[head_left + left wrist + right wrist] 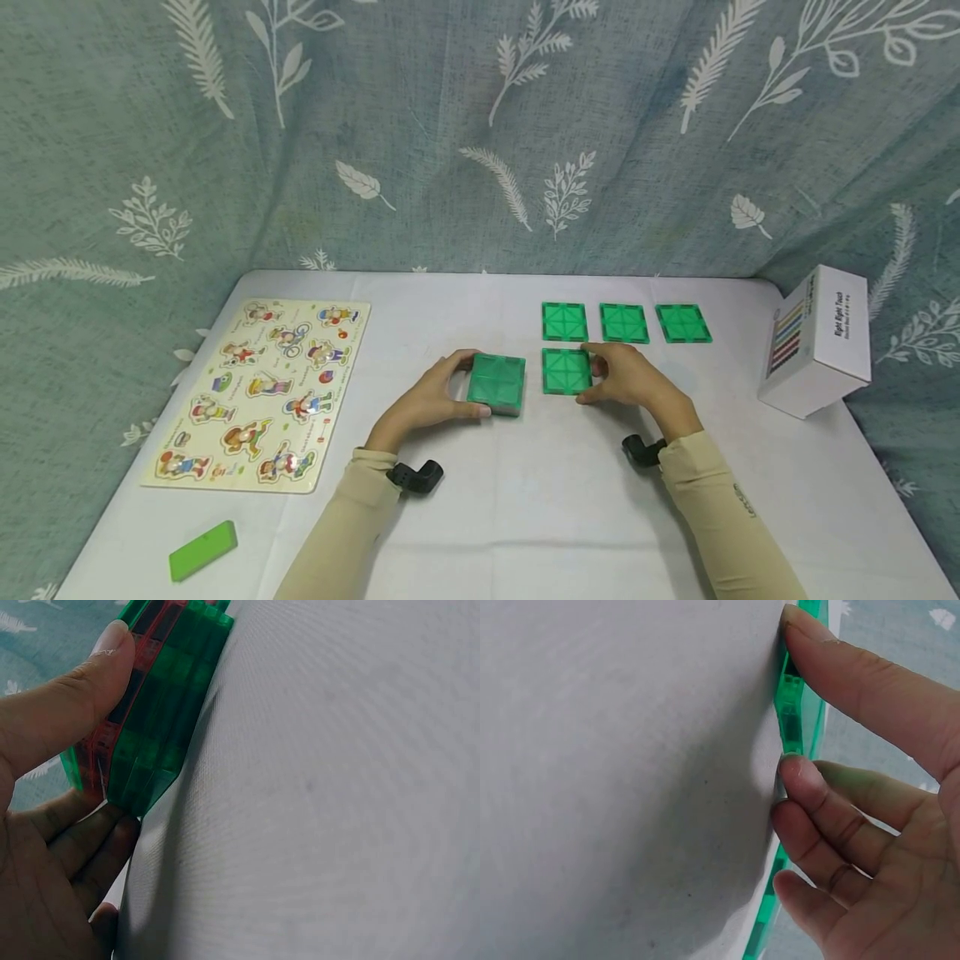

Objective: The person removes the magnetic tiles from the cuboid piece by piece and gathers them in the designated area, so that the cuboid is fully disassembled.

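A stack of square translucent tiles [496, 381], green on top, stands mid-table, with my left hand [433, 397] gripping its left side between thumb and fingers. Red layers show among the green ones in the stack's side [154, 690] in the left wrist view. Just right of the stack, a single green tile [564, 372] lies flat, and my right hand [628, 377] pinches its right side, thumb at the near edge and fingers at the far corner. Behind it, three more green tiles lie in a row: left [564, 322], middle [624, 323] and right [682, 323].
A picture puzzle board [258, 396] of cartoon figures lies on the left of the white table [480, 517]. A bright green block [202, 551] sits at the near left. On the far right stands a white box [817, 342]. A leaf-patterned curtain [427, 133] hangs behind the table.
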Demonstrator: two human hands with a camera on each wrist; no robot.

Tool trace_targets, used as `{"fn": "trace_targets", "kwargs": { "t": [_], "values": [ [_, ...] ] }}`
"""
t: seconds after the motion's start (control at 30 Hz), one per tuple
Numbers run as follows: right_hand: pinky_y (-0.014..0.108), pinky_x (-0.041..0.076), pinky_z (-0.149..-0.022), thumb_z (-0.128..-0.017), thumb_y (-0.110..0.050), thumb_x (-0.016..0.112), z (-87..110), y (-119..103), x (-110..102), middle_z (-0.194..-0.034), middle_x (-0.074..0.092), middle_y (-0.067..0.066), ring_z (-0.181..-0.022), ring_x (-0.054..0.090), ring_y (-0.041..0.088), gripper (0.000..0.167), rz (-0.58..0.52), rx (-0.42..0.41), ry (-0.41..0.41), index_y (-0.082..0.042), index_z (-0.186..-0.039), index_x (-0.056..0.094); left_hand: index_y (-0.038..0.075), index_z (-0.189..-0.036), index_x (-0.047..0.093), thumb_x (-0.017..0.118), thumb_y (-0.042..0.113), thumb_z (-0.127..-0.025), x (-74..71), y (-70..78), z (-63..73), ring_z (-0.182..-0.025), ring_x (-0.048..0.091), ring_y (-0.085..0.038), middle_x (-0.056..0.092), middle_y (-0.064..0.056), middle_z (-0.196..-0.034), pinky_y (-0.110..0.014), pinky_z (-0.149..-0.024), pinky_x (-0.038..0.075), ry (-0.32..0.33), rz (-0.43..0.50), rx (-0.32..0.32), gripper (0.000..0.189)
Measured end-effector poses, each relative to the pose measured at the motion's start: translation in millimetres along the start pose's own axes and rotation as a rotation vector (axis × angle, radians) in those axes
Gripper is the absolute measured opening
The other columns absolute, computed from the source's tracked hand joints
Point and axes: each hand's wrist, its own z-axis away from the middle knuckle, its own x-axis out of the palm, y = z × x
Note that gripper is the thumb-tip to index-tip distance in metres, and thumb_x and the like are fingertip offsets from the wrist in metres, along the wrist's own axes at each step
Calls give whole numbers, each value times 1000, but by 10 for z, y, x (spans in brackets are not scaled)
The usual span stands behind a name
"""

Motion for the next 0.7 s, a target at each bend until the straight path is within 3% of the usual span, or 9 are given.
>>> {"fn": "trace_targets", "kwargs": {
  "t": [0.33, 0.6, 0.7],
  "values": [
    [33, 47, -76, -73, -23, 92, 42, 8, 8, -96, 62, 8, -87, 53, 20, 87, -9, -17, 14, 3, -144, 49, 20, -153, 39, 90, 40, -73, -5, 16, 11, -152, 31, -33, 48, -7, -153, -60, -127, 20, -2, 5, -7, 96],
    [36, 49, -79, -72, -21, 92, 56, 6, 1, -99, 63, 8, -90, 54, 21, 85, 6, -38, 10, 0, -144, 51, 17, -153, 38, 89, 40, -74, -4, 16, 11, -154, 30, -31, 47, -8, -155, -53, -131, 6, 3, -4, -2, 97],
    [37, 50, -81, -71, -23, 93, 67, 7, 6, -102, 63, 8, -92, 54, 21, 93, -2, -23, 4, -2, -148, 46, 15, -153, 38, 89, 39, -74, 8, 2, 6, -153, 31, -30, 46, -9, -156, -48, -132, 3, 1, 1, 4, 98]
  ]
}}
